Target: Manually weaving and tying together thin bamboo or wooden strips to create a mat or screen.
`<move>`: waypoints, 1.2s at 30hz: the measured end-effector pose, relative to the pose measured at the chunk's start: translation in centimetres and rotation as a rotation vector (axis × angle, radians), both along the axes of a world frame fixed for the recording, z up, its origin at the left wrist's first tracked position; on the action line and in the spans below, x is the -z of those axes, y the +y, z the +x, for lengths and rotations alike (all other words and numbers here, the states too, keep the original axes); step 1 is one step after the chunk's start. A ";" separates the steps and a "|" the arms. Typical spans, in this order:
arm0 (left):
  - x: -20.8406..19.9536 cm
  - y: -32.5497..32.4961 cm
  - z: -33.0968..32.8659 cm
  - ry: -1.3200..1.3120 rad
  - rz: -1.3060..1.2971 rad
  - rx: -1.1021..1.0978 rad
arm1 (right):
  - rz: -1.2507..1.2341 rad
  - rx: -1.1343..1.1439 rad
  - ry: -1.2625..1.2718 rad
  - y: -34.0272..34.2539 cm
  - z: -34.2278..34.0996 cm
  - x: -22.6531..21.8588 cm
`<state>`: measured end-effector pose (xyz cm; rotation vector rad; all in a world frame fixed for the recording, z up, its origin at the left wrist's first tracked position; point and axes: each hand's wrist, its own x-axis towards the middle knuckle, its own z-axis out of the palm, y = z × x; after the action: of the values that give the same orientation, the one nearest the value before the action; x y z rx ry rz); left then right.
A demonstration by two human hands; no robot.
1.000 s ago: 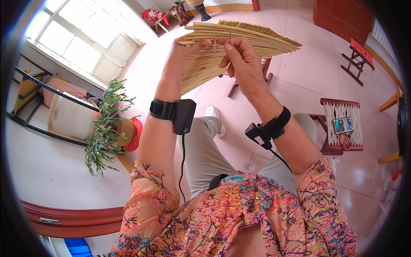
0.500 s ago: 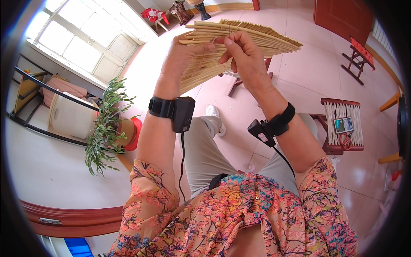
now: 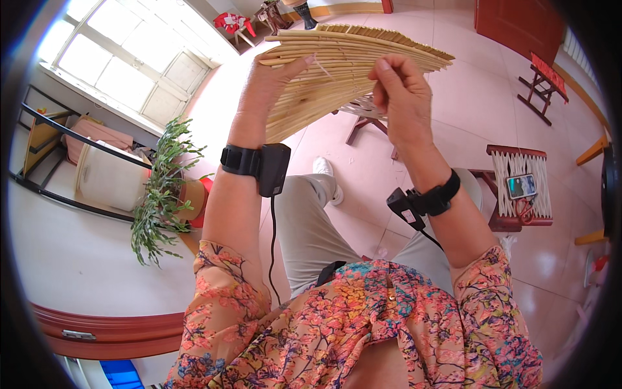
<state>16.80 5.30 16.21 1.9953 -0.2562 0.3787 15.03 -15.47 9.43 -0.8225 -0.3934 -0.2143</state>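
My left hand (image 3: pixel 262 81) grips the left edge of a mat of pale, straw-coloured stalks (image 3: pixel 350 58) laid side by side, with the thumb on top. A thin whitish thread (image 3: pixel 322 68) runs from near that thumb across the stalks, and its far end is lost to sight. My right hand (image 3: pixel 405 91) is held over the mat's right part, fingers curled together against the thumb. Whatever is between those fingertips is too small to make out. A black strap with a small box circles each wrist.
Beneath the mat stands a low stool (image 3: pixel 366 123) with dark red legs. To the right, a corded stool (image 3: pixel 518 155) carries a phone (image 3: pixel 521 186). A potted plant (image 3: pixel 162 194) and a black-framed rack (image 3: pixel 84 139) are on the left. Farther off is a red-topped stool (image 3: pixel 547 74).
My right hand has moved away from the left thumb, rightward and slightly down. The thread now shows across the stalks. The mat, still in my left hand, has shifted slightly left.
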 end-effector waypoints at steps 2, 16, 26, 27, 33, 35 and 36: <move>0.0 0.4 0.0 -0.005 -0.010 0.006 | 0.050 0.029 0.019 -1.0 -0.8 -0.3; 0.4 -0.6 -0.4 0.051 -0.067 -0.017 | 0.177 -0.158 -0.055 -1.6 -6.7 -4.9; 0.8 -0.8 -0.2 0.067 -0.029 -0.028 | -0.084 -0.246 0.056 0.1 -3.9 -3.0; 1.0 -0.8 0.0 0.063 -0.035 -0.073 | -0.209 -0.231 0.075 0.4 -3.3 -2.6; 1.6 0.1 0.8 0.039 -0.048 -0.075 | -0.309 -0.221 0.156 1.7 -0.9 -1.3; 1.6 0.3 0.8 0.037 -0.040 -0.087 | -0.318 -0.210 0.171 1.9 -0.6 -1.4; 1.4 -0.1 0.5 0.039 -0.030 -0.096 | -0.338 -0.206 0.161 2.0 -0.4 -1.3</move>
<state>17.27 5.22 14.76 1.9877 -0.1293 0.4023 14.67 -13.47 10.73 -1.1153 -0.3642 0.1138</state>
